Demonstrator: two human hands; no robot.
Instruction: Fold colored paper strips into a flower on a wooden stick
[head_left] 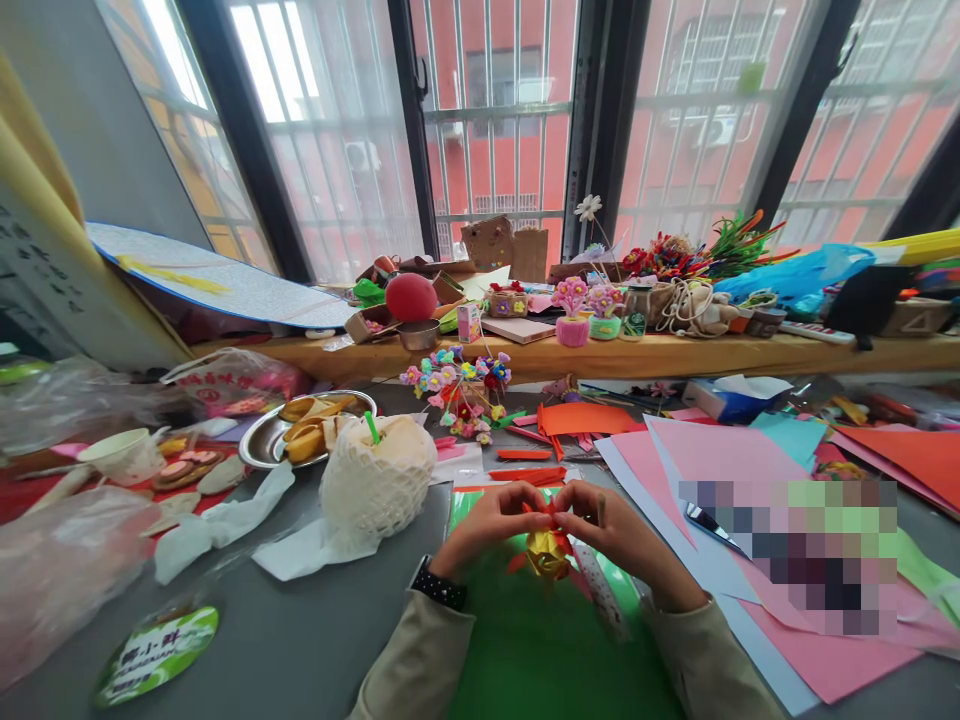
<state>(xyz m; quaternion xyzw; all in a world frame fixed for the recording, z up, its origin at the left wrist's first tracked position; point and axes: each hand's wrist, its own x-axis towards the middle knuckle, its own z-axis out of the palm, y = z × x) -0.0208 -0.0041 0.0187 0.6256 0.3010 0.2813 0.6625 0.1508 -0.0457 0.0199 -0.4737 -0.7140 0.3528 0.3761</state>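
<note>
Both hands meet over a green mat (pixel 555 660), just above its surface. Between the fingertips is a small gold and red paper flower (pixel 548 555), its crinkled gold part hanging below the fingers. My left hand (pixel 491 528) pinches its red top from the left, closed on it. From the other side my right hand (pixel 616 535) pinches the same red part with thumb and forefinger. The exact fold under the fingertips is hidden. A pale, spotted strip (pixel 600 590) lies on the mat below my right hand. Just beyond the hands are red paper strips (pixel 528 475).
A coconut in white netting (pixel 379 480) and a steel bowl with banana peels (pixel 255 445) stand left. Sheets of pink paper (pixel 840 660) lie right, with scissors (pixel 709 522) on them. Fuzzy craft flowers (pixel 457 385) stand ahead, below a crowded wooden sill (pixel 495 357).
</note>
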